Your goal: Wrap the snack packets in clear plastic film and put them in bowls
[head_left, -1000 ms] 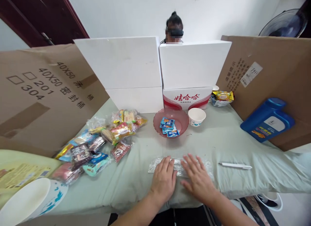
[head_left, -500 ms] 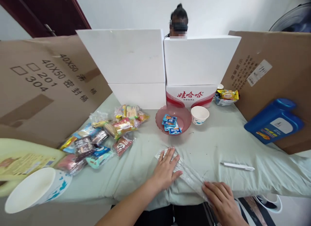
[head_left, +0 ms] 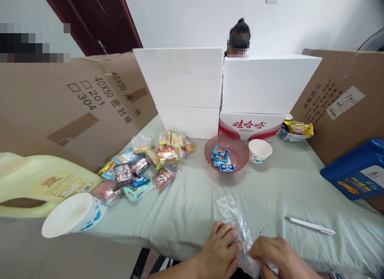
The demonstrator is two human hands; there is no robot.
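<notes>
A crumpled strip of clear plastic (head_left: pixel 235 215), maybe a folded bag, lies on the cloth and hangs past the table's front edge. My left hand (head_left: pixel 220 249) has its fingers curled over the strip's left side near that edge. Bent in a closed grip, my right hand (head_left: pixel 279 255) is at the strip's lower end; its fingertips are partly hidden. Farther back, a pink glass bowl (head_left: pixel 242 161) contains several blue sachets (head_left: pixel 222 153). A white paper bowl with blue print (head_left: pixel 260 152) stands close to its right side.
Several wrapped snacks (head_left: pixel 168 155) are piled at left, near a large paper tub (head_left: pixel 90 215) and a yellow jug (head_left: pixel 36 171). On the right lie a white pen (head_left: pixel 312 226) and a blue bottle (head_left: pixel 354 171). White boxes (head_left: pixel 192 79) and cardboard screens (head_left: pixel 120 103) wall the table; a person sits behind.
My view has swung left. My left hand has slid toward the table edge along the plastic, its fingers now curled rather than flat. The two hands are closer together, and the strip looks more crumpled.
</notes>
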